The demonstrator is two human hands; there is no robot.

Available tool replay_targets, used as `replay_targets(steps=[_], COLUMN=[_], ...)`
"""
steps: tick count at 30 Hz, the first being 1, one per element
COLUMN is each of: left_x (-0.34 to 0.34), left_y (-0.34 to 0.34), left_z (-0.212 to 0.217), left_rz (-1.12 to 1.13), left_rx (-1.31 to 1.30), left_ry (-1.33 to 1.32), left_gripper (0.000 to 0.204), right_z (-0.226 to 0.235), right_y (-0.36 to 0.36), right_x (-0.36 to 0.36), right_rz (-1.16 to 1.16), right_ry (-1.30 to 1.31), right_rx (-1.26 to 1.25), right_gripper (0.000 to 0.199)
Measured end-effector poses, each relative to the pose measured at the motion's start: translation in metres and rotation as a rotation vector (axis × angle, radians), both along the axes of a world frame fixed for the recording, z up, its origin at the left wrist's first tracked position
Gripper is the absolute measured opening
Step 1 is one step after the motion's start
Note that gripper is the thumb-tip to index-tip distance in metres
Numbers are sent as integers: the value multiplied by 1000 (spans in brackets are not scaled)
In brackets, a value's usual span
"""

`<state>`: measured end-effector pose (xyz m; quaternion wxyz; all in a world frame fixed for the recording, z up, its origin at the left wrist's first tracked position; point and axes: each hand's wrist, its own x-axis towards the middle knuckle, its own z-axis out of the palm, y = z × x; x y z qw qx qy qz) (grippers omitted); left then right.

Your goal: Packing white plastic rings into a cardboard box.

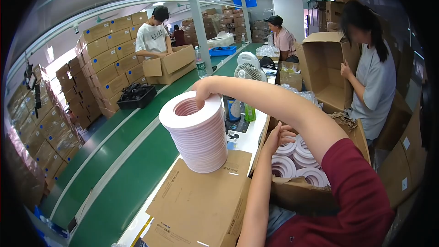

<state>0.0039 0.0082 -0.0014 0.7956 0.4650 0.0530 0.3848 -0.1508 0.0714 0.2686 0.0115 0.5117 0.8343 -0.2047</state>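
Observation:
A tall stack of flat white, pinkish rings [195, 139] stands on a folded brown carton [201, 192] beside the green conveyor. My right arm arches over to it. My right hand [206, 90] grips the top of the stack at the far rim, with fingers bent down into the centre hole; the thumb is mostly hidden. Lower and to the right, my left hand [280, 137] is held open, fingers apart, above the near left edge of an open carton [297, 192]. Inside that carton lie several more white rings [304, 155]. The left hand appears to hold nothing.
A green conveyor [123, 178] runs along the left. Behind the stack are a white fan [250, 68], a green bottle [249, 112] and a water bottle [200, 61]. A person at right holds a large open carton [325, 68]; two others work farther off. A black tray [137, 96] sits across the belt.

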Motion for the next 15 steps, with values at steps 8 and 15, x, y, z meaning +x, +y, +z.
replay_targets(steps=[8,15], left_x=[0,8], left_y=[-15,-18], left_z=[3,5], left_rz=[13,70], left_rx=[-6,-39], left_ry=[137,182], left_gripper=[56,45], right_z=[-5,11], right_y=[6,-4], right_x=[-9,7], right_rz=[27,20], right_ry=[-224,-222], right_rx=[117,-81], right_gripper=[35,84])
